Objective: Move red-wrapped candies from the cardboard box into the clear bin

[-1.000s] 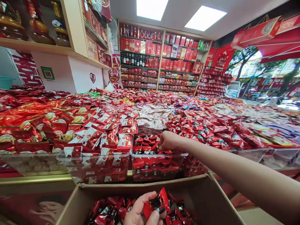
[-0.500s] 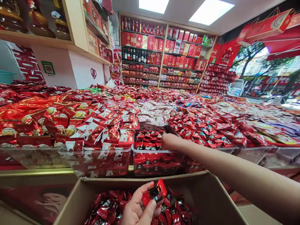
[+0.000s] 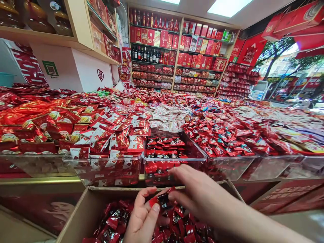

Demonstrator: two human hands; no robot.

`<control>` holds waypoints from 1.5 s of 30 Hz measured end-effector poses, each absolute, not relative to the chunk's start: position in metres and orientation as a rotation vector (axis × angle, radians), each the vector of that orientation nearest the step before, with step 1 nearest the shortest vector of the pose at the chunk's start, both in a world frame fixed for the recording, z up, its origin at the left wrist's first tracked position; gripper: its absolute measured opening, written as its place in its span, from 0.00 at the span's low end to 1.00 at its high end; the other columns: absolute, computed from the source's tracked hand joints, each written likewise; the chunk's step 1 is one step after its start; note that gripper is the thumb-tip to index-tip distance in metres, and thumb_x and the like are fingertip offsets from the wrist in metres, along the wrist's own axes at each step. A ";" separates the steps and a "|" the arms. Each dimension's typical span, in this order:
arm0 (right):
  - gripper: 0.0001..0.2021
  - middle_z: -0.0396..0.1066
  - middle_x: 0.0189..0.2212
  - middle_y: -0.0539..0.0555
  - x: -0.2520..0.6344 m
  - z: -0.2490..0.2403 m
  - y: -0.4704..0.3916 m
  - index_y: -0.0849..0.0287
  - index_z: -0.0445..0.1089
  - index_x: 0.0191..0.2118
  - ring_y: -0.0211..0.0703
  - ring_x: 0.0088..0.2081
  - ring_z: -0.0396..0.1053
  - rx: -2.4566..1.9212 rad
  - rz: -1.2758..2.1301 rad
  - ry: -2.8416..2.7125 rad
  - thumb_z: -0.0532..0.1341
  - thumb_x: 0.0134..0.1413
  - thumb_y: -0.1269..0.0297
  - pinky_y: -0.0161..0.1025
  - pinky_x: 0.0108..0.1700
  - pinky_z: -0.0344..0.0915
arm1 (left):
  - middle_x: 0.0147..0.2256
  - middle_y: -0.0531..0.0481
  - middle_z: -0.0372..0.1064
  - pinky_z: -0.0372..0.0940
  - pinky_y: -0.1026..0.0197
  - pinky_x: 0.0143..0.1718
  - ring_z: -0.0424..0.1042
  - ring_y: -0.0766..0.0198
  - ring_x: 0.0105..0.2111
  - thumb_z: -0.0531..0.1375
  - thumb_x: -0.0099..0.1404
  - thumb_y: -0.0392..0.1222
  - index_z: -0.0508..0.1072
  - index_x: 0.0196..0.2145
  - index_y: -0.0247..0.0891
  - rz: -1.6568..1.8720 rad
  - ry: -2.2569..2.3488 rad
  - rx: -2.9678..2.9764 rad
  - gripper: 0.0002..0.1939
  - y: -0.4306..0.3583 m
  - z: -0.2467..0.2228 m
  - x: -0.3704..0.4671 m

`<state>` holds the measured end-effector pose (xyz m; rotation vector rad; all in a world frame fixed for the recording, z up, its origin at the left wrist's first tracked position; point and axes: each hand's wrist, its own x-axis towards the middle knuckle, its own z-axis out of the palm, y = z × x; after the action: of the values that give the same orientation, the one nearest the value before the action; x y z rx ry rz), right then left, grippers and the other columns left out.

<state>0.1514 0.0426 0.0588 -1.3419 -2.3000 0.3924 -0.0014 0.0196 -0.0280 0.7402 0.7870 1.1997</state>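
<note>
My left hand (image 3: 143, 219) hovers over a cardboard box (image 3: 83, 211) filled with red-and-black wrapped candies (image 3: 118, 216). It pinches a red-and-black candy packet (image 3: 160, 199) between thumb and fingers. My right hand (image 3: 194, 192) is just beside that packet, its fingertips at the packet's right end. Whether it grips the packet is unclear. Behind the box stands a clear plastic bin (image 3: 174, 158) partly filled with the same red-and-black candies.
A wide display of clear bins heaped with red wrapped sweets (image 3: 101, 135) spreads behind the box. Shelves of red boxes and bottles (image 3: 174, 54) line the back wall. A wooden shelf unit (image 3: 76, 30) stands at upper left. The shop opens to the street (image 3: 291, 81) at right.
My right hand has pulled back from the clear bin down to the packet held by my left hand. The view has tilted down slightly.
</note>
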 end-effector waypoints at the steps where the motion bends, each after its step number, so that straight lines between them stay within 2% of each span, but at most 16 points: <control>1: 0.10 0.65 0.33 0.51 0.152 0.048 0.036 0.57 0.62 0.38 0.36 0.34 0.62 -1.307 0.454 -2.268 0.55 0.46 0.68 0.32 0.34 0.58 | 0.38 0.49 0.69 0.63 0.66 0.28 0.66 0.57 0.40 0.60 0.52 0.40 0.62 0.36 0.42 1.216 0.785 0.784 0.13 0.019 -0.029 -0.001; 3: 0.10 0.65 0.31 0.49 0.153 0.030 0.031 0.56 0.62 0.36 0.34 0.34 0.61 -1.179 0.587 -2.230 0.55 0.45 0.73 0.30 0.35 0.58 | 0.39 0.48 0.69 0.62 0.66 0.33 0.65 0.57 0.41 0.62 0.50 0.40 0.66 0.28 0.39 1.231 0.738 0.826 0.09 0.019 -0.027 -0.001; 5: 0.08 0.65 0.29 0.48 0.156 0.019 0.032 0.57 0.63 0.32 0.32 0.33 0.61 -1.062 0.660 -2.186 0.53 0.46 0.76 0.29 0.35 0.58 | 0.41 0.46 0.68 0.61 0.63 0.37 0.62 0.56 0.44 0.62 0.49 0.44 0.68 0.26 0.37 1.221 0.651 0.737 0.09 0.020 -0.023 -0.001; 8: 0.08 0.64 0.32 0.50 0.160 0.012 0.033 0.59 0.61 0.30 0.32 0.35 0.61 -0.989 0.657 -2.090 0.53 0.45 0.78 0.30 0.37 0.59 | 0.38 0.46 0.69 0.63 0.61 0.34 0.66 0.59 0.38 0.60 0.51 0.46 0.67 0.32 0.38 1.142 0.601 0.560 0.12 0.023 -0.018 -0.001; 12: 0.10 0.61 0.38 0.52 0.161 0.004 0.030 0.59 0.61 0.32 0.35 0.39 0.61 -0.952 0.679 -2.015 0.51 0.45 0.79 0.33 0.41 0.59 | 0.31 0.47 0.71 0.63 0.65 0.24 0.67 0.67 0.24 0.64 0.47 0.36 0.62 0.40 0.38 1.103 0.684 0.712 0.22 0.025 -0.022 0.002; 16: 0.11 0.59 0.42 0.54 0.159 -0.007 0.027 0.57 0.60 0.36 0.36 0.40 0.62 -1.018 0.850 -1.813 0.47 0.49 0.76 0.35 0.40 0.61 | 0.31 0.47 0.71 0.64 0.65 0.26 0.68 0.65 0.25 0.65 0.45 0.33 0.61 0.39 0.36 1.162 0.775 0.780 0.23 0.027 -0.027 0.004; 20: 0.10 0.64 0.34 0.54 0.162 -0.010 0.027 0.57 0.58 0.41 0.37 0.36 0.64 -1.084 1.009 -1.697 0.48 0.52 0.69 0.35 0.37 0.64 | 0.30 0.47 0.70 0.64 0.64 0.26 0.68 0.65 0.25 0.65 0.45 0.34 0.57 0.40 0.36 1.124 0.802 0.828 0.26 0.029 -0.028 0.003; 22: 0.13 0.62 0.41 0.56 0.165 -0.006 0.026 0.57 0.57 0.43 0.39 0.41 0.62 -1.086 0.878 -1.833 0.52 0.50 0.68 0.36 0.41 0.62 | 0.29 0.49 0.70 0.63 0.66 0.23 0.67 0.67 0.23 0.63 0.47 0.36 0.56 0.41 0.38 1.091 0.821 0.882 0.25 0.030 -0.029 0.002; 24: 0.18 0.52 0.51 0.57 0.167 0.000 0.024 0.56 0.56 0.47 0.42 0.49 0.55 -1.047 0.651 -2.063 0.54 0.47 0.71 0.38 0.47 0.58 | 0.27 0.51 0.68 0.59 0.69 0.19 0.64 0.70 0.20 0.61 0.51 0.38 0.53 0.42 0.40 1.056 0.837 0.951 0.24 0.030 -0.031 0.000; 26: 0.18 0.47 0.54 0.57 0.167 0.007 0.022 0.57 0.57 0.47 0.43 0.52 0.49 -0.956 0.407 -2.327 0.52 0.48 0.73 0.40 0.50 0.54 | 0.24 0.55 0.65 0.55 0.71 0.17 0.60 0.72 0.18 0.58 0.54 0.40 0.53 0.42 0.42 1.026 0.836 1.003 0.21 0.030 -0.031 -0.002; 29: 0.13 0.61 0.46 0.57 0.168 0.020 0.016 0.61 0.61 0.43 0.43 0.47 0.56 -0.829 0.117 -2.557 0.49 0.51 0.73 0.39 0.46 0.58 | 0.19 0.60 0.58 0.51 0.71 0.18 0.55 0.74 0.17 0.58 0.53 0.41 0.55 0.40 0.43 0.975 0.795 0.962 0.18 0.029 -0.026 -0.005; 31: 0.12 0.66 0.39 0.57 0.172 0.032 0.013 0.63 0.62 0.42 0.41 0.41 0.60 -0.793 0.031 -2.594 0.48 0.53 0.71 0.37 0.41 0.61 | 0.18 0.60 0.56 0.49 0.70 0.17 0.55 0.73 0.16 0.54 0.56 0.47 0.55 0.41 0.43 0.976 0.783 0.892 0.16 0.027 -0.021 -0.006; 33: 0.12 0.67 0.37 0.57 0.179 0.049 0.014 0.62 0.62 0.42 0.40 0.38 0.61 -0.810 -0.063 -2.562 0.47 0.53 0.71 0.37 0.39 0.61 | 0.20 0.57 0.59 0.49 0.69 0.17 0.58 0.70 0.17 0.47 0.59 0.52 0.54 0.42 0.42 1.003 0.803 0.879 0.17 0.027 -0.015 -0.006; 35: 0.11 0.67 0.35 0.56 0.187 0.070 0.024 0.60 0.63 0.40 0.40 0.36 0.61 -0.954 -0.209 -2.489 0.47 0.53 0.69 0.37 0.38 0.59 | 0.22 0.54 0.64 0.50 0.68 0.18 0.60 0.67 0.19 0.45 0.60 0.53 0.54 0.43 0.41 1.022 0.852 0.901 0.17 0.027 -0.012 -0.006; 40: 0.10 0.67 0.25 0.55 0.193 0.110 0.084 0.61 0.67 0.29 0.41 0.29 0.63 -1.486 -0.525 -2.533 0.49 0.49 0.68 0.36 0.31 0.58 | 0.23 0.53 0.66 0.53 0.67 0.21 0.62 0.67 0.21 0.47 0.60 0.49 0.58 0.39 0.39 0.988 0.890 0.911 0.13 0.028 -0.017 -0.006; 45: 0.09 0.68 0.25 0.57 0.178 0.104 0.135 0.62 0.68 0.29 0.43 0.29 0.66 -1.576 -0.571 -2.895 0.52 0.41 0.72 0.34 0.27 0.57 | 0.23 0.51 0.67 0.53 0.67 0.22 0.63 0.67 0.21 0.49 0.60 0.46 0.63 0.34 0.38 0.942 0.832 0.945 0.10 0.027 -0.025 -0.007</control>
<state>0.1777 0.1354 0.1035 -1.5757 -2.8949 -0.5715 -0.0072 0.0274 -0.0248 0.9449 0.8320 0.9423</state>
